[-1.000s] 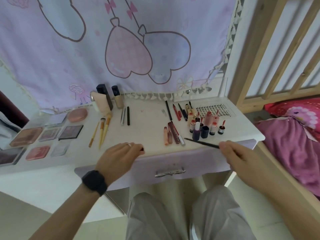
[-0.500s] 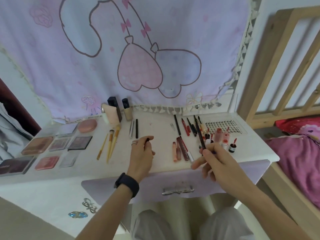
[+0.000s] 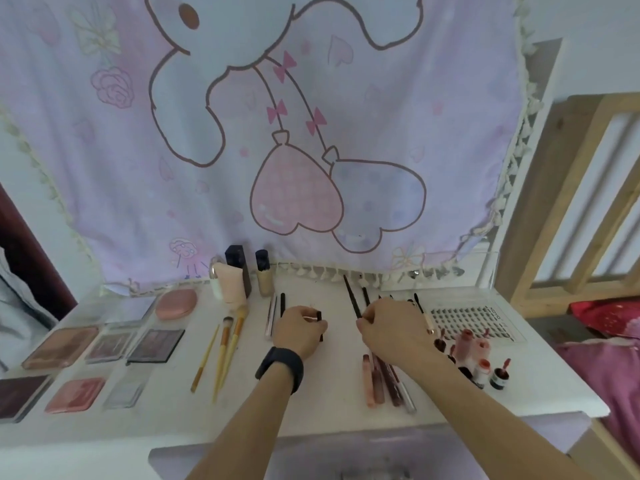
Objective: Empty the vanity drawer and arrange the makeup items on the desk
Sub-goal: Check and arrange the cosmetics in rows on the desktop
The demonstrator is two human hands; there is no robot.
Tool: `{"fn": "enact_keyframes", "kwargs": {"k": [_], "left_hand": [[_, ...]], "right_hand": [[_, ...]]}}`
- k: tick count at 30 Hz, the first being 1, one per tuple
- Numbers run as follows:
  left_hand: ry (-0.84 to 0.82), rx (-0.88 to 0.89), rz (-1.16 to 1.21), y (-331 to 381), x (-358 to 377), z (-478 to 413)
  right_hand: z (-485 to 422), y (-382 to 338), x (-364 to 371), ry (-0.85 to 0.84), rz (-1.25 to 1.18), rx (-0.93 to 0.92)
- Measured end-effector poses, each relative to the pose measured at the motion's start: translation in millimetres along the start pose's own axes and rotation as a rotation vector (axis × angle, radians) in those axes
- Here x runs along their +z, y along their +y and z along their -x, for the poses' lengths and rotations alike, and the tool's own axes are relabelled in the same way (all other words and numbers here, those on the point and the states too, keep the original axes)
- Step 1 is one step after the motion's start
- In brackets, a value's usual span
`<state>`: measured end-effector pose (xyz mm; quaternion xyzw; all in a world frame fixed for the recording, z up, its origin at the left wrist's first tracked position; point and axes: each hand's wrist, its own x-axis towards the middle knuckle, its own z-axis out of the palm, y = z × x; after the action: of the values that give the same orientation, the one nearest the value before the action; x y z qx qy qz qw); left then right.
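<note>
two hands, each holding a slim black makeup stick, over the counter

the left hand [image 3: 299, 329], with a dark watch [image 3: 280, 367] at the wrist, is curled over the middle of the white counter [image 3: 332, 382]. its fingers and thumb close round a short black stick [image 3: 319, 323], which shows on the thumb side. whether the stick touches the counter cannot be told. the right hand [image 3: 391, 327], just beside it, pinches the near end of a thin black pencil [image 3: 352, 298] between thumb and fingertips. the pencil points away toward the back edge, near other dark pencils [image 3: 365, 296] lying there.

left of the left hand lie two more slim sticks [image 3: 282, 303] side by side, then three brushes [image 3: 227, 351] with yellow handles. behind these stand a pink tube [image 3: 232, 285], a dark bottle [image 3: 239, 268] and a foundation bottle [image 3: 264, 277]. the far left carries flat palettes [image 3: 156, 344] in two rows and a round pink compact [image 3: 176, 303].

beside the right forearm lie lip tubes [image 3: 369, 382] in a row. to their right stands a cluster of small bottles [image 3: 464, 348], and behind that lies a lash tray [image 3: 474, 322]. the lavender drawer front [image 3: 329, 455] shows below the counter's near edge. a pale printed cloth [image 3: 311, 133] hangs behind. a wooden bed frame [image 3: 554, 202] and pink bedding [image 3: 609, 358] are at the right.
</note>
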<state>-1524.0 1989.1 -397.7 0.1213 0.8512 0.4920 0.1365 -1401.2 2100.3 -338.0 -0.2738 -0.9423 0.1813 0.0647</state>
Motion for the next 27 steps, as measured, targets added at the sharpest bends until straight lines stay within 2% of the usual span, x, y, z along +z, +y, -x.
{"fn": "enact_keyframes", "kwargs": {"k": [8,13,27], "left_hand": [[0.006,0.017,-0.136,5,16,-29],[-0.054,0.002,-0.077,6,26,-36],[-0.023,0.034,-0.197,8,36,-35]], "right_hand": [[-56,-4,36,-0.006,0.161,0.036],[-59,-3,41,0.027,0.205,0.009],[-62,7,48,0.038,0.128,0.003]]}}
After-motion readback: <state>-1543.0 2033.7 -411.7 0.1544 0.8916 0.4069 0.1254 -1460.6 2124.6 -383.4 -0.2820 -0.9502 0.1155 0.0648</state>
